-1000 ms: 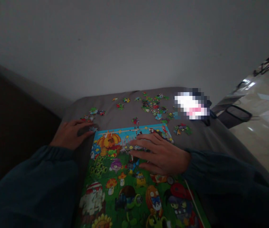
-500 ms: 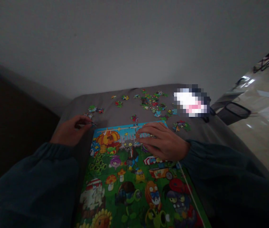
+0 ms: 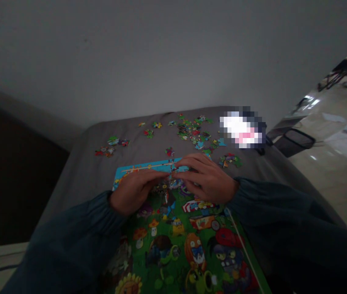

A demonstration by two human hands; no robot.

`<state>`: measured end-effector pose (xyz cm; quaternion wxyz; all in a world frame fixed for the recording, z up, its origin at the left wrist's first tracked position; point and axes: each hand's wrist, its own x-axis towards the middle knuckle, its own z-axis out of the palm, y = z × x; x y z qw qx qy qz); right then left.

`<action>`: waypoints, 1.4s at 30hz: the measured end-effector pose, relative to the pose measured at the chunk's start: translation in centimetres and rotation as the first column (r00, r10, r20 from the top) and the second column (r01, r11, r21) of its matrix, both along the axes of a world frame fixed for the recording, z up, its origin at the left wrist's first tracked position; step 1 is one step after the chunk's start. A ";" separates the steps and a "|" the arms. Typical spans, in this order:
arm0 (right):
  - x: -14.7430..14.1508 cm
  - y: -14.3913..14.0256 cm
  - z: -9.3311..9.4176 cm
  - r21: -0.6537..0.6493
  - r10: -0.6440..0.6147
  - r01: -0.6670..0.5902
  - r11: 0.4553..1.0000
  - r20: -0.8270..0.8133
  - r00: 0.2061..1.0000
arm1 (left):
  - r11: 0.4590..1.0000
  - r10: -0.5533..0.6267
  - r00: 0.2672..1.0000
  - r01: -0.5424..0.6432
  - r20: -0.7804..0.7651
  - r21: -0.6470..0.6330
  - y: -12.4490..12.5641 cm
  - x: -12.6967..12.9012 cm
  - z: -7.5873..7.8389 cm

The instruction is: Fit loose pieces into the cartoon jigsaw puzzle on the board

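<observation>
Grip: the left hand [image 3: 135,190] and the right hand [image 3: 208,179] meet fingertip to fingertip over the far part of the jigsaw puzzle [image 3: 176,237], just short of its far blue edge. Both hands lie palm down with the fingers curved and partly closed. Something small sits where the fingertips meet, probably a puzzle piece, but dim light and blur hide whether either hand pinches it or only presses on the picture, so the state of each grip cannot be told.

The jigsaw puzzle, a bright cartoon scene of green ground and blue sky, lies on a grey surface [image 3: 84,171]; whether this is a bed or a covered table cannot be told. The puzzle's near end is cut off by the lower frame edge, and dark sleeves [image 3: 69,237] cover its left part and right edge.

Beyond the puzzle's far edge lie loose pieces [image 3: 196,132] in a scattered heap, with a smaller cluster [image 3: 110,147] off its far left corner and another [image 3: 230,160] off its far right corner. A pixelated patch [image 3: 242,130] hides an item to the right of the heap.
</observation>
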<state>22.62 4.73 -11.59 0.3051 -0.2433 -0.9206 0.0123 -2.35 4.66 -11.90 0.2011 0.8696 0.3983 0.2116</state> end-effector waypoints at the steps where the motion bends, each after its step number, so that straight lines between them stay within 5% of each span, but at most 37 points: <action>1: 0.0 0.0 0.0 -0.003 0.000 0.000 1.000 0.000 1.000 | 1.000 -0.012 1.000 0.012 -0.002 -0.011 0.1 0.0 0.0; 11: 0.1 0.0 -0.1 -0.012 0.021 -0.021 1.000 0.005 1.000 | 0.996 -0.078 0.996 0.076 -0.034 -0.051 -0.6 0.6 0.5; 26: 0.1 -0.1 0.1 -0.035 0.021 -0.020 0.999 0.022 1.000 | 0.998 0.032 0.997 -0.029 -0.069 0.051 0.1 0.4 -0.7; 32: 0.0 -0.1 0.0 -0.013 0.010 -0.009 1.000 0.036 0.999 | 0.985 -0.007 0.993 0.028 -0.120 0.169 0.3 0.5 -0.8; 42: 0.0 -0.1 0.0 -0.016 0.005 -0.004 1.000 0.061 0.998 | 0.981 -0.034 0.979 0.071 -0.201 0.180 0.4 0.1 -2.0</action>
